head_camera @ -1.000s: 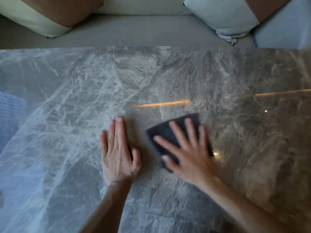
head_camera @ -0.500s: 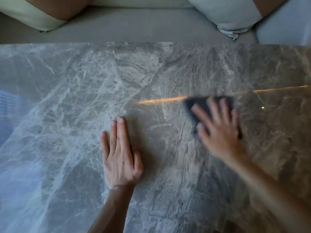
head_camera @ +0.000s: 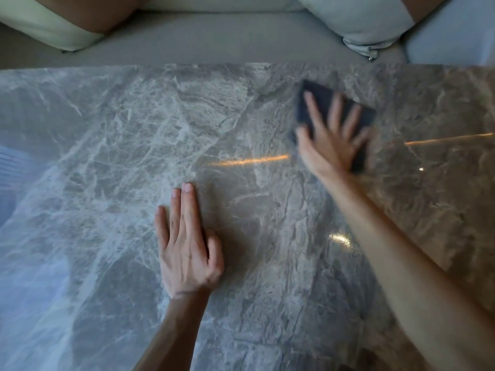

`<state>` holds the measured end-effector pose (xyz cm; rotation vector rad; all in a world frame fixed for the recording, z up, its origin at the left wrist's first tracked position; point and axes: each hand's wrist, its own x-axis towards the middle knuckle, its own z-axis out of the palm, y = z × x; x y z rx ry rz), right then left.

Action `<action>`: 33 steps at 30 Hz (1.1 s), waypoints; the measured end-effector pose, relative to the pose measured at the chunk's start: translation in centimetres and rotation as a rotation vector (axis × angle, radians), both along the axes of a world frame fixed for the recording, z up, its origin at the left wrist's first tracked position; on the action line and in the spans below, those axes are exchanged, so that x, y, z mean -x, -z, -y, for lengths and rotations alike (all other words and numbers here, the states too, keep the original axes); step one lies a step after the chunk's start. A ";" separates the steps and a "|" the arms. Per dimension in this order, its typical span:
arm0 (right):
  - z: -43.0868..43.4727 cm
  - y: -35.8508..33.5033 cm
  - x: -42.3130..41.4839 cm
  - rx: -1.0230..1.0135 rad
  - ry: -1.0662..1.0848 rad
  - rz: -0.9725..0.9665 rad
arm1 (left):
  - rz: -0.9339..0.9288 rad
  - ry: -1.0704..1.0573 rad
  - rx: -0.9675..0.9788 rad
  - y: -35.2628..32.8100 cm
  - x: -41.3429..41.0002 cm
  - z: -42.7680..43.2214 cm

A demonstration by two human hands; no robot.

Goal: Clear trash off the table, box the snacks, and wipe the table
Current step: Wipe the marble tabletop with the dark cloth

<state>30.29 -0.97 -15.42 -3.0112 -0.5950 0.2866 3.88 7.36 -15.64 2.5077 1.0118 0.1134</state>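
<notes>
A glossy grey marble table (head_camera: 112, 162) fills the view. My right hand (head_camera: 330, 141) presses flat with spread fingers on a dark blue-grey cloth (head_camera: 320, 99), far right of centre near the table's back edge; hand and cloth are blurred by motion. My left hand (head_camera: 187, 245) lies palm down on the bare marble near the middle, fingers together, holding nothing. No trash or snacks show on the table.
A light grey sofa seat (head_camera: 214, 41) runs behind the table's far edge. A cream and brown cushion (head_camera: 61, 25) lies at the back left, and a pale cushion (head_camera: 359, 20) at the back right. Lamp reflections streak the marble.
My right hand has slid the cloth from the table's middle away from me and to the right, toward the far edge. My left hand has stayed flat in place.
</notes>
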 end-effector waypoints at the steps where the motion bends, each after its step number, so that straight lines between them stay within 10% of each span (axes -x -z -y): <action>1: -2.7 0.3 1.6 -0.020 -0.115 0.050 | 0.003 -0.004 0.001 0.0 0.0 0.1; 6: 8.4 0.4 11.2 0.010 -0.812 0.071 | 0.037 -0.002 0.024 -0.3 0.2 -0.1; 11: 2.9 0.0 1.0 0.032 -0.046 0.019 | 0.036 0.001 0.017 0.0 0.2 0.0; 17: 9.7 0.3 12.9 0.022 -0.957 -0.001 | -0.006 0.023 0.016 -0.1 0.2 -0.2; 22: 4.4 -0.5 0.6 0.014 -0.066 0.047 | 0.018 0.001 0.019 0.4 0.1 -0.2; 27: 8.5 0.9 10.0 -0.045 -1.018 0.000 | 0.035 0.008 0.033 0.0 0.3 -0.1; 33: 10.1 -0.8 -4.6 0.014 0.017 0.052 | 0.102 0.003 0.028 0.7 0.3 0.0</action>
